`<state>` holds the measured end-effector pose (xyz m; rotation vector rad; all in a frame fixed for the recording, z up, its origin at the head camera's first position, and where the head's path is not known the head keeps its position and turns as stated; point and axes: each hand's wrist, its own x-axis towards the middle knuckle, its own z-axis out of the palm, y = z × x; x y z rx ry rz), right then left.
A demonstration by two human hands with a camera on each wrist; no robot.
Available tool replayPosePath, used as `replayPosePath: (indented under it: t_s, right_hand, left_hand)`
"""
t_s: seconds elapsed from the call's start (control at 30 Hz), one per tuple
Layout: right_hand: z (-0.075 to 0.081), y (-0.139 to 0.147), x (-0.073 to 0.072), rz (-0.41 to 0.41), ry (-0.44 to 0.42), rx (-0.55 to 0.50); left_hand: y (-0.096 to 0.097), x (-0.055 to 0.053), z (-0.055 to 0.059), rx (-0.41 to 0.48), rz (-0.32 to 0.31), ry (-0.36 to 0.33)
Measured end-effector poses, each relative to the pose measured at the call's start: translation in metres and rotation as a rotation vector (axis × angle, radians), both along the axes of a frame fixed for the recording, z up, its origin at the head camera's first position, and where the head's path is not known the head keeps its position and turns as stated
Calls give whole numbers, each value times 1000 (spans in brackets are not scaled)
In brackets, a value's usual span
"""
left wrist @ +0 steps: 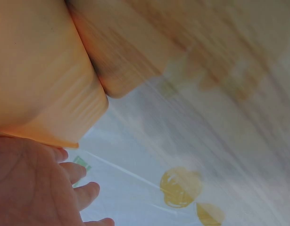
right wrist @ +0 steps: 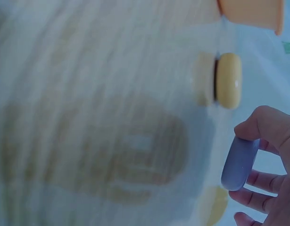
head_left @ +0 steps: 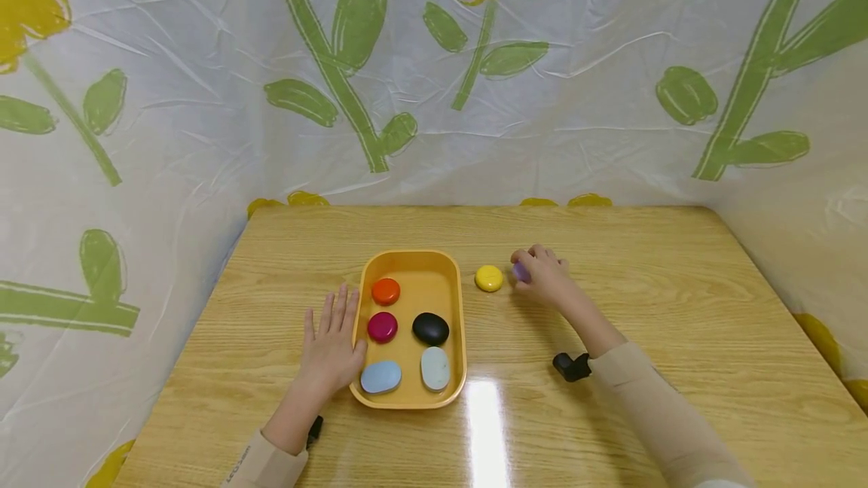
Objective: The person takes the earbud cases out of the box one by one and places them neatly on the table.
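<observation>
Between thumb and fingers my right hand (head_left: 545, 277) pinches a purple rounded stone (right wrist: 240, 163), held just above the table. Left of it on the wood lies a yellow round stone (head_left: 489, 278). My left hand (head_left: 331, 349), fingers straight, touches the left side of an orange-yellow tray (head_left: 408, 402). Inside the tray are an orange stone (head_left: 386, 291), a crimson stone (head_left: 383, 327), a black stone (head_left: 430, 329), a light blue oval stone (head_left: 381, 377) and a pale grey-green oval stone (head_left: 435, 369). The left wrist view shows the tray's outer wall (left wrist: 45, 94) beside the palm.
The wooden table (head_left: 644, 285) ends at a white sheet (head_left: 420, 141) printed with yellow flowers and green leaves, hung at the back and sides. Black wrist devices (head_left: 572, 367) sit under both forearms. A bright light reflection (head_left: 486, 435) lies on the front of the table.
</observation>
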<state>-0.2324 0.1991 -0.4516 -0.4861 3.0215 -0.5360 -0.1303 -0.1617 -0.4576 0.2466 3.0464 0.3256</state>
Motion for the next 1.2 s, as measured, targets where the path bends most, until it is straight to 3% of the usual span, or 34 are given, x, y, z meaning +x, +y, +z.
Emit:
replayPosePath:
  t_s: [0.7, 0.83, 0.97, 1.2]
  right_hand:
    - [-19, 5, 2, 16, -8, 22]
    - [-10, 2, 2, 18, -3, 26]
    - [10, -11, 0, 33, 19, -10]
    - [43, -59, 3, 174, 90, -53]
  left_hand:
    - [0, 0, 1, -5, 3, 0]
    - [0, 0, 1, -1, 4, -5]
    - [0, 0, 1, 7, 4, -9]
    - [0, 0, 1, 16, 3, -2]
